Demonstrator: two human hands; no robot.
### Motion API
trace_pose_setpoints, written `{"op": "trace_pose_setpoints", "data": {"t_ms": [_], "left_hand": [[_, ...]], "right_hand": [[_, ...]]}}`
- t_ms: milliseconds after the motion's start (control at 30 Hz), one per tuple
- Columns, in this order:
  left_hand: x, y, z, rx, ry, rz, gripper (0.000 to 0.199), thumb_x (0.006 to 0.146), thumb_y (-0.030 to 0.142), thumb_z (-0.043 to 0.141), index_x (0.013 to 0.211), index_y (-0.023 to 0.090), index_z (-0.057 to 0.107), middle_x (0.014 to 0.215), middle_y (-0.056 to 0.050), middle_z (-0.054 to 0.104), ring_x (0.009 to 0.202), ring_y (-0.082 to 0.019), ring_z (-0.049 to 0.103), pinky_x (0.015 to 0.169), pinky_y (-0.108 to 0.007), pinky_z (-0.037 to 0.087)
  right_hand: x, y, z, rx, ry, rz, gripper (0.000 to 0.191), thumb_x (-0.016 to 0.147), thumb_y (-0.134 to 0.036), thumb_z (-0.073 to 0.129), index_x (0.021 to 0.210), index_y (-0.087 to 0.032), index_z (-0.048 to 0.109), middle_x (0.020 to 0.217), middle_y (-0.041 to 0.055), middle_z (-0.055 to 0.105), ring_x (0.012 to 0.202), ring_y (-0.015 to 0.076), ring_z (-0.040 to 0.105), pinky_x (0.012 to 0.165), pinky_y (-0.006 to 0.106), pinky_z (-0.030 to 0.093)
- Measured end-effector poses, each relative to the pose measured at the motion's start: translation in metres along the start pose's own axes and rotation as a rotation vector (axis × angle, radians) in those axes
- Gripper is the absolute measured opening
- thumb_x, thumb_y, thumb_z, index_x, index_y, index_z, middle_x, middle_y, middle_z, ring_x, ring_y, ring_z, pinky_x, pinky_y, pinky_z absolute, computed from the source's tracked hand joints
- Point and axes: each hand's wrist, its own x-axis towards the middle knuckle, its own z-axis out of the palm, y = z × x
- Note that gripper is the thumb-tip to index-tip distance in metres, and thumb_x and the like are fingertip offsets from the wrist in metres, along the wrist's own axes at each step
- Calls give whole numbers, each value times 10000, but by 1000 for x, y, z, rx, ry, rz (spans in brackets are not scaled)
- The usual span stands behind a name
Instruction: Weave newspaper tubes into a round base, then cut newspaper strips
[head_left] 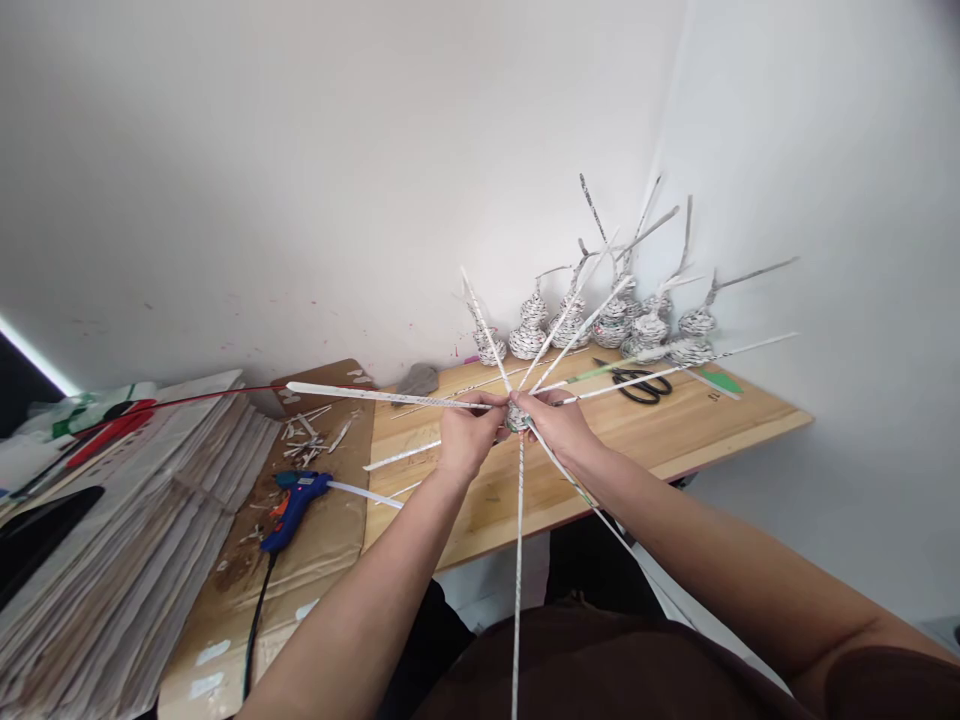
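Note:
Between my two hands is a small woven paper piece [516, 416], with several long rolled-paper sticks fanning out from it in all directions. My left hand [474, 432] pinches its left side, close to a thick white stick [375, 396] that points left. On the other side my right hand [556, 420] grips it, thumb near the top of the weave where the sticks meet. One stick [518, 560] hangs straight down toward my lap. The undersides of the fingers are partly hidden. The piece is held above the wooden board.
Several gourd-shaped woven paper pieces [529, 328] stand along the wall. Black-handled scissors [637, 385] and a green-tipped item [720, 380] lie on the wooden board [675, 430]. At left are a blue glue gun [296, 510] on cardboard, paper scraps [309, 437] and a tall paper stack [150, 540].

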Motion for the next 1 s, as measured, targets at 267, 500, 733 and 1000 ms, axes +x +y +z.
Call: {"op": "trace_pose_setpoints", "data": {"t_ms": [267,500,733,1000], "left_hand": [[4,10,-2,-133,-108,-198,235,518,136,834,716,90,716,639,-46,690,551,-113,624,532,-208,543],[9,16,1,-116,-211,-234,346,486,245,906,737,69,748,672,-65,700,569,-97,611,547,-191,536],[12,20,11,-76,-125,-140,309,516,307,892,644,109,693,592,-28,652,518,-91,562,472,-181,471],[12,15,10,-167,-203,-241,330,593,351,866,738,108,697,663,-35,644,502,-70,530,415,-157,448]], "right_hand": [[-2,-1,-8,0,-21,-35,343,623,-453,808,698,-138,693,565,18,643,443,117,546,393,224,433],[-3,-8,-13,21,-17,-84,351,617,-443,831,761,-155,691,587,-2,651,448,118,562,391,218,457],[4,-13,-16,83,-90,-70,385,632,-508,817,639,-161,651,551,2,630,432,108,539,386,217,452],[6,-12,-16,102,-19,-91,421,606,-536,825,639,-166,628,550,-10,620,418,106,515,375,231,417]]}}
